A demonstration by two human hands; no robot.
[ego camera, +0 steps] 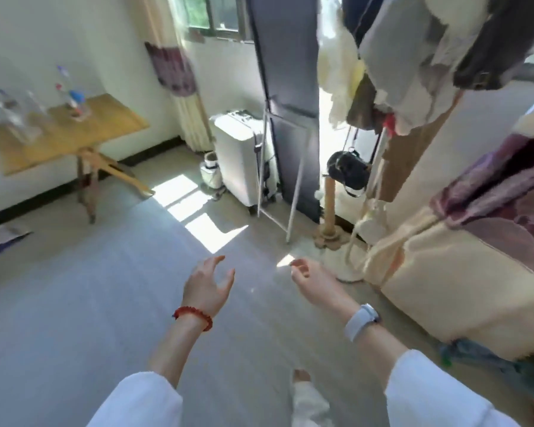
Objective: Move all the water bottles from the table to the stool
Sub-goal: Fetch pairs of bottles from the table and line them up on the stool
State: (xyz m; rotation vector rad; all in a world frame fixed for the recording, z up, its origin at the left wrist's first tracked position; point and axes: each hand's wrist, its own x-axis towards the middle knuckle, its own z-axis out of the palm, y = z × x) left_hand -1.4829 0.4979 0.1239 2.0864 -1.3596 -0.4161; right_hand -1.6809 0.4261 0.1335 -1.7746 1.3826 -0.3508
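Several clear water bottles stand on a wooden folding table (111, 124) against the wall at the far left. One bottle (11, 114) is near the table's left end, and another (74, 98) with a red and blue label stands further right. My left hand (208, 286), with a red bead bracelet at the wrist, hovers over the floor with its fingers spread and holds nothing. My right hand (313, 280), a pale watch on its wrist, hangs with loosely curled fingers and is empty. Both hands are far from the table. No stool shows in this view.
A white suitcase (241, 155) and a tall dark mirror on a white stand (287, 97) are at the back. Clothes hang at the upper right over a cream fabric wardrobe (463, 272). A wooden post (330, 204) rises from the floor. Grey floor spreads between me and the table.
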